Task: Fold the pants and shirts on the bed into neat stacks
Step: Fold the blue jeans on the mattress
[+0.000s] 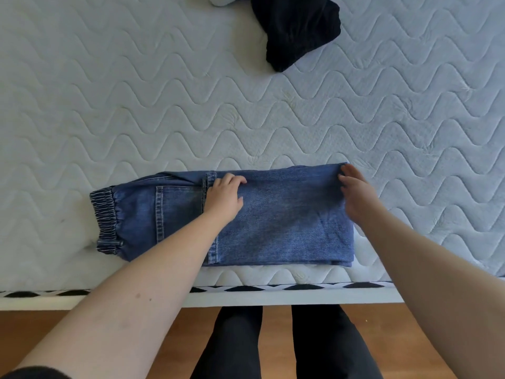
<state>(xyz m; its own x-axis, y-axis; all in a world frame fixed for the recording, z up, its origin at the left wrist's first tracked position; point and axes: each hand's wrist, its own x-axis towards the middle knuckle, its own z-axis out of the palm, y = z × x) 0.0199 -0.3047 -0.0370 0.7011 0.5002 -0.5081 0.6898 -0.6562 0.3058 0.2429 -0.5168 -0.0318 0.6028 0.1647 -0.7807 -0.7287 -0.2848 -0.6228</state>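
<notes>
Blue denim pants (284, 222) lie folded along the near edge of the bed, the elastic waistband (105, 220) at the left and a leg doubled back over the seat. My left hand (225, 196) rests on the hem of the folded leg, fingers curled over its far edge. My right hand (355, 191) lies flat at the far right corner of the fold, fingers on the cloth. A crumpled black garment (297, 28) sits at the far side of the bed.
The white quilted mattress (164, 105) spreads all around the pants. A bit of white cloth (222, 0) shows at the top edge. The bed's near edge (246, 296) has a black-and-white trim; below it are wooden floor and my dark-trousered legs (287, 343).
</notes>
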